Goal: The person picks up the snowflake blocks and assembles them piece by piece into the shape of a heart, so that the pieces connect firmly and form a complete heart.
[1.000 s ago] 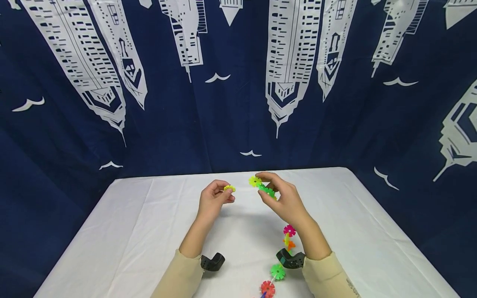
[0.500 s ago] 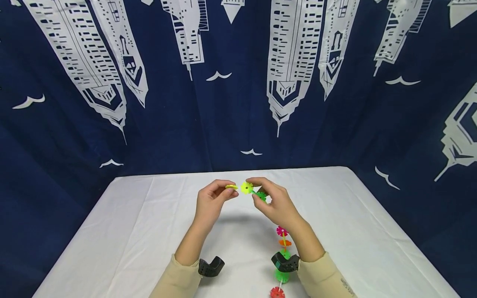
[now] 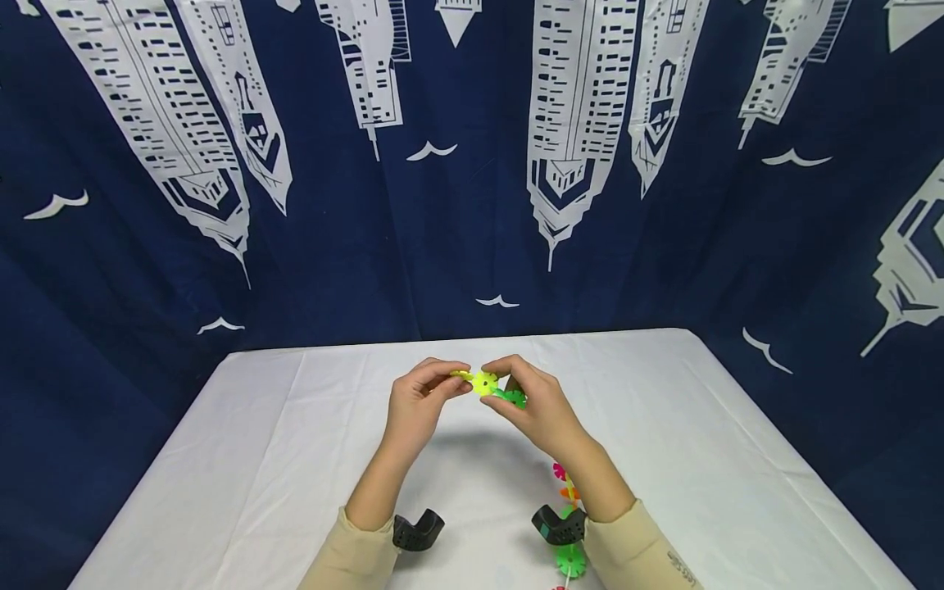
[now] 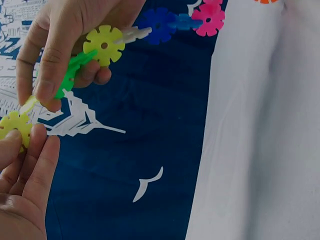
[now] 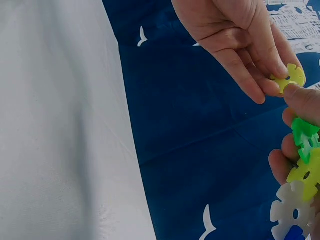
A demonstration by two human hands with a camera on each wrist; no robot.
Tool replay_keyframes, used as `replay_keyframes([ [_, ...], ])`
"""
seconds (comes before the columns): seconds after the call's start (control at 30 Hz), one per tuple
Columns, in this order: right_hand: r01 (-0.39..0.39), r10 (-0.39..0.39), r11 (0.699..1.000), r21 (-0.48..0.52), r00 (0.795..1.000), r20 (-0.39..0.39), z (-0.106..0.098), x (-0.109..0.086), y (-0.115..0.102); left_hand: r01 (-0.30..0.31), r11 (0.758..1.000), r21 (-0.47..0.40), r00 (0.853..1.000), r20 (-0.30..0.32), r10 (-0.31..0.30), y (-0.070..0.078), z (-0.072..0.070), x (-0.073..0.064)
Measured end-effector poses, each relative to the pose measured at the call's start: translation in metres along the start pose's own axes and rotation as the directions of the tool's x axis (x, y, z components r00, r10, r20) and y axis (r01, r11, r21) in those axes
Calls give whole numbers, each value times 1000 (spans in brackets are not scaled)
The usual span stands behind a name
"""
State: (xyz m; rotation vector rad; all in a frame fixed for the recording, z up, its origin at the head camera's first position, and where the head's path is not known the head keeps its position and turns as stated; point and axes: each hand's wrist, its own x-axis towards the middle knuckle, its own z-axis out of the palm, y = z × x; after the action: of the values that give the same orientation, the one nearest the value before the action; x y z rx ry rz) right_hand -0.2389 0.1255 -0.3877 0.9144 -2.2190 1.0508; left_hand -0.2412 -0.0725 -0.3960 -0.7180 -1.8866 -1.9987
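Observation:
My left hand [image 3: 419, 406] pinches a yellow notched snowflake disc [image 4: 16, 122] between thumb and fingers. Opposite it, my right hand [image 3: 544, 414] grips the end of a chain of such discs. That end is another yellow snowflake disc [image 3: 484, 383], its edge right at the left hand's disc. Behind it come green snowflake discs [image 3: 514, 399], partly covered by the right fingers. In the left wrist view the chain runs on through a yellow disc [image 4: 104, 45], a whitish disc [image 4: 134, 34], a blue disc [image 4: 158, 25] and a pink disc [image 4: 209, 20].
Both hands are raised over a table with a white cloth [image 3: 310, 459]. The chain's lower part, with a green disc [image 3: 571, 562], hangs or lies beside the right forearm. Behind the table is a dark blue curtain [image 3: 457, 229] printed with white buildings.
My right hand has moved left and slightly down with the chain, closing the gap between the two yellow discs. The left hand has barely shifted.

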Motion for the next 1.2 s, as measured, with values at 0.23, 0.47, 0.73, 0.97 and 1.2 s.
replay_keyframes([
  [0.23, 34, -34, 999, 34, 999, 3, -3, 0, -1, -122, 970, 213, 993, 28, 118, 2, -3, 0],
  [0.47, 95, -95, 994, 56, 996, 0, -3, 0, 1, -268, 910, 315, 963, 76, 257, 2, -6, -1],
  [0.73, 97, -98, 994, 45, 995, 10, -5, 0, -3, -245, 926, 286, 969, 58, 238, 5, -6, -3],
  [0.97, 139, -139, 990, 6, 990, 22, -3, 0, -1, -346, 908, 237, 938, 99, 332, 1, -9, -2],
  [1.2, 177, -178, 984, 7, 984, 24, -1, -1, -1, -340, 936, 95, 931, 172, 321, 0, -15, 0],
])
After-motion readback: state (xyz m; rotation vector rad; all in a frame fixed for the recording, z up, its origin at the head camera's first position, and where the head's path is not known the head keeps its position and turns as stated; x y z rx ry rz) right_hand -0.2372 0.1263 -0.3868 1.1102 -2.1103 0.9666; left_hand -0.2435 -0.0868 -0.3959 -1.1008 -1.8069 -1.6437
